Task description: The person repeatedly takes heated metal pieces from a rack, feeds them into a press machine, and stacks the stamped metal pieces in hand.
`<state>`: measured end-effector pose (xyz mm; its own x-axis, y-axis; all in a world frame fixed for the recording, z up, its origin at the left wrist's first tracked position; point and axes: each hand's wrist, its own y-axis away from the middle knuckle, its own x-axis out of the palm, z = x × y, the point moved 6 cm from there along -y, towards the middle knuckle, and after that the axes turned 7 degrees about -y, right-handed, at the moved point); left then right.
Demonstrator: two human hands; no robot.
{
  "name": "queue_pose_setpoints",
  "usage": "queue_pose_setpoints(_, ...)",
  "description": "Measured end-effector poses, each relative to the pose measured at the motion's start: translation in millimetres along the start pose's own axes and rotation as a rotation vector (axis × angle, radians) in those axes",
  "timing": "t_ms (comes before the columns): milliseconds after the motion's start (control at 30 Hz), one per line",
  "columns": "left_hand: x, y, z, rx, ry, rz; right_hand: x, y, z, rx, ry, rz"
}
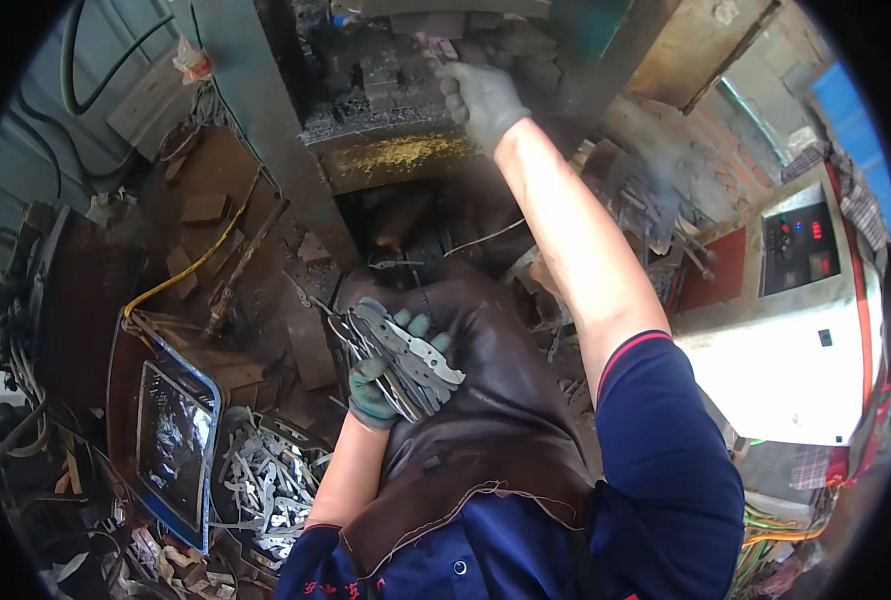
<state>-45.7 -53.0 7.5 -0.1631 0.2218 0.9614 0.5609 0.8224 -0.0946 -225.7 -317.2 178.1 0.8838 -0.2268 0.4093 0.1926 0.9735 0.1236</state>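
Head view: left hand [370, 394] grips metal plates [403, 357] at centre; right hand [484, 104] at press [366, 168], upper centre, grip indeterminable. Work appears midway: held plates seemingly pending, lower-left parts [269, 482] possibly done.

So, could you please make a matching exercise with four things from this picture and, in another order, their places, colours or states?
1. left hand
2. right hand
3. apron
4. control cabinet

A. wearing a pale grey glove
B. at the person's right, with a lit panel
C. holding a stack of flat metal pieces
D. dark brown

Pairs: 1-C; 2-A; 3-D; 4-B
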Motion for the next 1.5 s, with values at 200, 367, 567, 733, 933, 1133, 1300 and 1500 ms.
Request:
queue_pose_setpoints(200,-4.0,7.0,-3.6,-0.010,0.036,-0.028,-16.2,42.1,-6.0,-0.015,-0.040,0.051)
queue_pose_setpoints(367,-7.2,1.7,-3.3,-0.022,0.097,0.031,-75.8,153.5,-57.8,0.117,0.459,0.312)
queue_pose_setpoints(567,-7.5,5.0,-1.2,-0.014,0.085,0.016,-78.7,231.2,-122.3,-0.253,1.186,0.504)
queue_pose_setpoints(733,-4.3,6.9,7.3,-0.222,0.015,0.041,-26.1,197.2,-132.6,-0.183,1.301,0.605)
queue_pose_setpoints(933,1.9,5.4,7.3,-0.154,-0.008,0.011,-48.9,161.3,-166.2,-0.072,0.807,0.616)
queue_pose_setpoints(1133,4.7,8.2,4.9,-0.106,0.028,-0.046,-40.6,162.9,-127.6,0.345,0.606,0.588)
queue_pose_setpoints(1300,-6.6,5.7,5.2,-0.099,0.041,-0.040,-43.8,185.6,-123.3,-0.141,1.057,0.503)
queue_pose_setpoints(1500,-6.8,5.4,1.3,-0.030,-0.007,-0.085,-82.6,254.1,-105.7,-0.318,1.120,0.607)
